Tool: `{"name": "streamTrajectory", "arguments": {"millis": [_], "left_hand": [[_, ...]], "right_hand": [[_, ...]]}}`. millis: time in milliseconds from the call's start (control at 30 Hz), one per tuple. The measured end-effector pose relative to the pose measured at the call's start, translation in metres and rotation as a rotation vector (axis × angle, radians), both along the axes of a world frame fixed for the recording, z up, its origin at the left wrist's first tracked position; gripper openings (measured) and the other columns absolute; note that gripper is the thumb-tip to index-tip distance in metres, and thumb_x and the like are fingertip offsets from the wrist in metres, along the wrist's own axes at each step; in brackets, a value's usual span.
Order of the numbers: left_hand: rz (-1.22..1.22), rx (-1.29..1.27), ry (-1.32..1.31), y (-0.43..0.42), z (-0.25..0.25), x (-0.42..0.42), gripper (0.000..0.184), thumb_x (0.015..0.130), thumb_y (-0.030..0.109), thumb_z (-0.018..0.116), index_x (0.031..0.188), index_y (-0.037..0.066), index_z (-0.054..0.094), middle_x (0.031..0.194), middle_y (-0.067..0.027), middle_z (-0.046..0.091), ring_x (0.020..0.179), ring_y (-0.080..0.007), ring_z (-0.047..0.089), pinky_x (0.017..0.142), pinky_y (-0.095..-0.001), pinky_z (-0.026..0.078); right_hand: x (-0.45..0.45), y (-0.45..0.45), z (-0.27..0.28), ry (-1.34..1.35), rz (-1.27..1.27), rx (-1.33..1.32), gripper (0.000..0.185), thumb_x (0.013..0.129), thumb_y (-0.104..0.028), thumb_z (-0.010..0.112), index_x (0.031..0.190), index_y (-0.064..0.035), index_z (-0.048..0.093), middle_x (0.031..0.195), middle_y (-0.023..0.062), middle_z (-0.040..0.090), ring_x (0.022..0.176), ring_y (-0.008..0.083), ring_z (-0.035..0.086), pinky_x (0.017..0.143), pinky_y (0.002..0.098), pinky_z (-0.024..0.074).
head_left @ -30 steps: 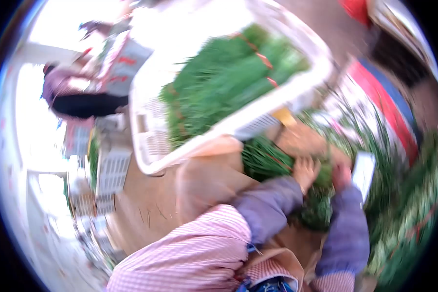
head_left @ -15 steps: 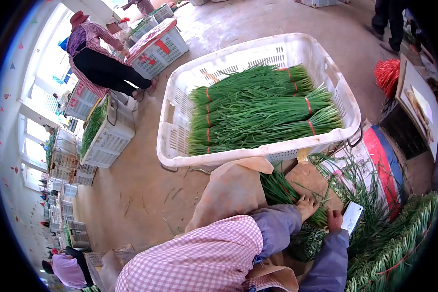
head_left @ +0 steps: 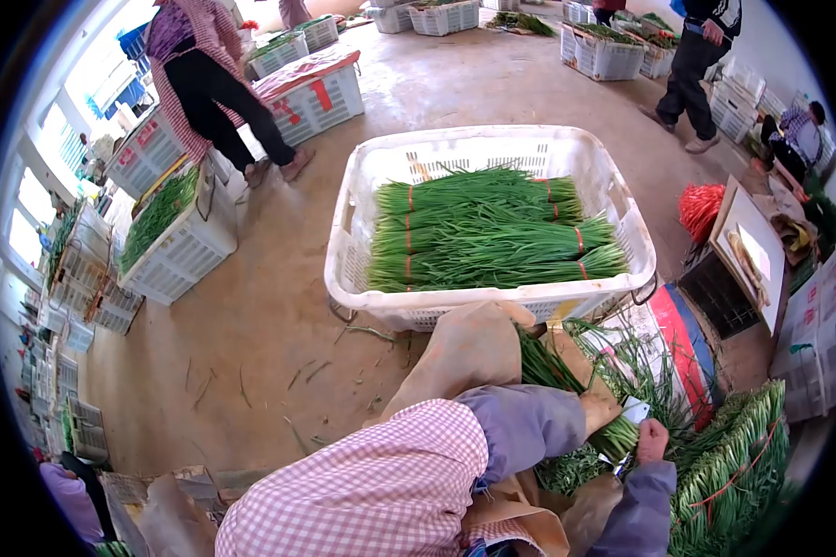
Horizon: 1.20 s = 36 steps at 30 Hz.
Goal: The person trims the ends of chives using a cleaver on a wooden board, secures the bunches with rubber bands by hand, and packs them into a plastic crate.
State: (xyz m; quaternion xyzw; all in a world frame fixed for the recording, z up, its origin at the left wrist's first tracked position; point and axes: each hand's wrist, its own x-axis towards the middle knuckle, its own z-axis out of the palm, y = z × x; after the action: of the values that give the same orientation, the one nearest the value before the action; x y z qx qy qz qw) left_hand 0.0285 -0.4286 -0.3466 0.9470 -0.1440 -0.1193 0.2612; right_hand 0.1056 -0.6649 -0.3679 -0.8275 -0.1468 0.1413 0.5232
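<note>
My left hand (head_left: 602, 410) is closed over a bunch of long green stalks (head_left: 545, 365) beside a brown board (head_left: 571, 353). Just to its right, my right hand (head_left: 653, 440) is curled into a fist near the cut ends; what it holds is hidden. A small white flat object (head_left: 635, 409) lies between the two hands. In front, a white plastic basket (head_left: 492, 300) contains several green bundles (head_left: 492, 227) tied with red bands. More stalks are heaped at the lower right (head_left: 729, 473), with a red tie across them.
Loose stalks lie on a striped sack (head_left: 683, 353). Red ties (head_left: 701, 209) hang beside a board on a dark crate (head_left: 724, 297). A person (head_left: 209, 93) stands among baskets at the left; another (head_left: 692, 74) is at the upper right. Scraps litter the floor (head_left: 251, 325).
The view has steadied and tilted up, showing more of the room. The white flat object went from the right of my right hand to its left, close to the stalks. My left hand stays at the bunch.
</note>
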Motion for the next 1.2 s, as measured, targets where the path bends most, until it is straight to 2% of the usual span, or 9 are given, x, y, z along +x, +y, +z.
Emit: {"name": "streamTrajectory", "arguments": {"millis": [267,533,667,700,767,800,833,933,1200], "left_hand": [[-0.176,-0.049,-0.081,0.024,0.110,-0.029,0.083,0.050,0.026,0.084,0.125,0.011,0.051,0.102,-0.0127,0.064,0.101,-0.0324,0.064,0.090,-0.0475,0.045],[-0.042,-0.652,0.153,0.053,0.145,-0.049,0.099,0.043,0.018,0.088,0.131,0.005,0.045,0.112,-0.0125,0.064,0.108,-0.0257,0.061,0.093,-0.0367,0.048],[-0.031,-1.232,0.062,0.068,0.140,-0.037,0.107,0.042,0.011,0.091,0.136,0.003,0.042,0.122,-0.0112,0.061,0.113,-0.0169,0.057,0.097,-0.0312,0.047],[-0.037,-1.352,0.125,0.073,0.149,-0.036,0.106,0.047,0.010,0.091,0.139,0.002,0.040,0.125,-0.0098,0.059,0.114,-0.0160,0.055,0.100,-0.0326,0.045],[-0.013,-1.187,0.200,0.104,0.196,-0.054,0.102,0.054,0.012,0.092,0.140,-0.001,0.038,0.130,-0.0096,0.057,0.120,-0.0187,0.051,0.104,-0.0348,0.041],[-0.035,-1.290,0.232,0.106,0.198,-0.053,0.094,0.060,0.012,0.090,0.139,0.000,0.041,0.132,-0.0101,0.056,0.120,-0.0201,0.051,0.104,-0.0363,0.041],[-0.065,-1.404,0.543,0.109,0.199,-0.050,0.088,0.062,0.009,0.089,0.138,0.001,0.043,0.131,-0.0108,0.057,0.119,-0.0211,0.053,0.103,-0.0371,0.042],[-0.301,-1.437,0.576,0.118,0.187,-0.040,0.066,0.071,0.012,0.081,0.129,0.002,0.053,0.119,-0.0106,0.064,0.110,-0.0220,0.060,0.097,-0.0361,0.046],[-0.320,-1.350,0.404,0.119,0.163,-0.032,0.091,0.061,0.013,0.082,0.141,0.003,0.039,0.130,-0.0080,0.055,0.119,-0.0202,0.052,0.103,-0.0352,0.039]], "right_hand": [[-0.048,0.010,0.172,0.301,0.046,0.122,0.022,0.092,-0.019,0.057,0.073,-0.0080,0.055,0.058,0.0006,0.052,0.043,0.0080,0.045,0.039,0.0226,0.0323],[-0.054,-0.027,0.153,0.149,-0.140,0.780,0.022,0.102,-0.030,0.050,0.099,-0.0088,0.054,0.060,-0.0065,0.031,0.046,0.0056,0.029,0.047,0.0235,0.0353],[-0.066,-0.016,0.169,0.021,-0.477,0.852,0.040,0.101,-0.026,0.052,0.134,-0.0026,0.048,0.066,-0.0039,0.033,0.055,0.0065,0.031,0.054,0.0215,0.0339],[-0.041,-0.050,0.136,-0.050,-0.248,0.675,0.047,0.098,-0.019,0.056,0.139,-0.0012,0.043,0.073,-0.0033,0.043,0.062,0.0046,0.036,0.056,0.0203,0.0337],[-0.071,0.017,0.155,-0.014,-0.316,0.368,0.052,0.093,-0.012,0.057,0.141,-0.0006,0.040,0.090,-0.0026,0.054,0.069,0.0021,0.041,0.059,0.0190,0.0348],[-0.091,0.043,0.175,0.004,-0.223,0.300,0.054,0.085,-0.001,0.056,0.138,0.0010,0.046,0.118,0.0088,0.060,0.096,0.0130,0.058,0.074,0.0267,0.0487],[-0.115,0.082,0.188,-0.051,-0.222,0.478,0.059,0.079,0.005,0.055,0.137,0.0001,0.047,0.122,0.0098,0.060,0.109,0.0187,0.058,0.086,0.0316,0.0506],[-0.136,0.090,0.149,0.133,0.136,0.450,0.100,0.070,0.007,0.070,0.153,-0.0074,0.017,0.150,0.0089,0.033,0.135,0.0224,0.039,0.112,0.0374,0.0321],[-0.167,0.132,0.145,0.128,0.219,0.445,0.113,0.069,-0.003,0.084,0.154,-0.0063,0.010,0.150,0.0100,0.034,0.137,0.0205,0.033,0.114,0.0376,0.0291]]}}
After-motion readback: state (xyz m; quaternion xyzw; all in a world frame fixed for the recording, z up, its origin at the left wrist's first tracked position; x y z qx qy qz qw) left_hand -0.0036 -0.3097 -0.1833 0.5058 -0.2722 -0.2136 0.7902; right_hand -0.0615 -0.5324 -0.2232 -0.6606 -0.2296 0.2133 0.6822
